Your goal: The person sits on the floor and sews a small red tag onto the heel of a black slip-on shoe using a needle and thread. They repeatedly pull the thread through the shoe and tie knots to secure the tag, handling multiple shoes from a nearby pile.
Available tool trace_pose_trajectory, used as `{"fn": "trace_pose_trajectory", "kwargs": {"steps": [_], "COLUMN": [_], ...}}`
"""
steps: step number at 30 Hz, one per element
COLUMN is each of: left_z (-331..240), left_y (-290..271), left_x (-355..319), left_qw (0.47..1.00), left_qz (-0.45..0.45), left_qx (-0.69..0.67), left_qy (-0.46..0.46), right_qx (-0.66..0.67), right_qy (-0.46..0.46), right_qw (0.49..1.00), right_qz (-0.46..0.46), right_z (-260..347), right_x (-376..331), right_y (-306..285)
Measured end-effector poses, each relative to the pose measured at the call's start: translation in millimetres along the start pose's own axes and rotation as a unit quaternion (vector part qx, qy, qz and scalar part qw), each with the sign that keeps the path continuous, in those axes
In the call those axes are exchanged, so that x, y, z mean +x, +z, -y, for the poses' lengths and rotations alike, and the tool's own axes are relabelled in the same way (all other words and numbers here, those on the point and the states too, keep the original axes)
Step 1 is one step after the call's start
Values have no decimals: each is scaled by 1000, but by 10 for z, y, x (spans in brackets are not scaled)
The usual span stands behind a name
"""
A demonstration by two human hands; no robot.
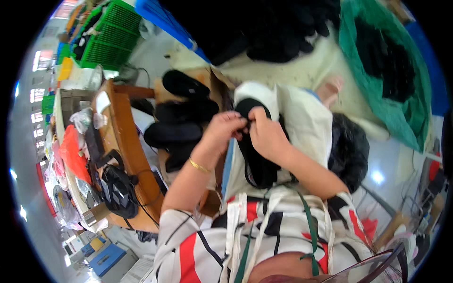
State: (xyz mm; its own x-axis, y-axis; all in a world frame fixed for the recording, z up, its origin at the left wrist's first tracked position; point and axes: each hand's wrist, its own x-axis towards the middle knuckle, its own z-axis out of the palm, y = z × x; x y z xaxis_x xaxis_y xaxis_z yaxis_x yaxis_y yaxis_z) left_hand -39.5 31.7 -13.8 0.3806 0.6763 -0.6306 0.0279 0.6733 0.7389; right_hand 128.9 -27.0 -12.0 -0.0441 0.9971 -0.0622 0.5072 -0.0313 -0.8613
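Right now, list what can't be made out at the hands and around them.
All in the head view:
- Whatever sits between the fingertips of the left hand and right hand: hidden by the fingers, dark on dark.
- Part of the black shoe-like piece: covered by the right hand.
- Blue container: cut off by the upper edge.
- Green sack: contents too dark to identify.

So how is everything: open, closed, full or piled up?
Left hand: fingertips pinched together at the black shoe-like piece.
Right hand: fingertips pinched there too.
Black shoe-like piece: lying on the lap.
Green sack: open, black things inside.
Green basket: things in it.
Black bag: can't tell if closed.
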Motion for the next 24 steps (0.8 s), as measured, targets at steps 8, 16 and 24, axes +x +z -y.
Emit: {"fn": "trace_pose_trajectory", "kwargs": {"steps": [8,16,24], "left_z": [18,52,223], "left_y": [0,1,-62], "left_x": [-30,-37,66], "left_qw": [998,993,981], "left_qz": [4,8,-16], "left_qx": [48,102,164], "left_qy": [35,57,99], "right_qx": [4,1,347], "right_qy": [-70,-101,97], "right_qw": [997,994,930], "right_qz": [15,-40,78], "right_z": [95,17,81], "right_x": [177,161,456], "right_y": [-314,-74,-75]}}
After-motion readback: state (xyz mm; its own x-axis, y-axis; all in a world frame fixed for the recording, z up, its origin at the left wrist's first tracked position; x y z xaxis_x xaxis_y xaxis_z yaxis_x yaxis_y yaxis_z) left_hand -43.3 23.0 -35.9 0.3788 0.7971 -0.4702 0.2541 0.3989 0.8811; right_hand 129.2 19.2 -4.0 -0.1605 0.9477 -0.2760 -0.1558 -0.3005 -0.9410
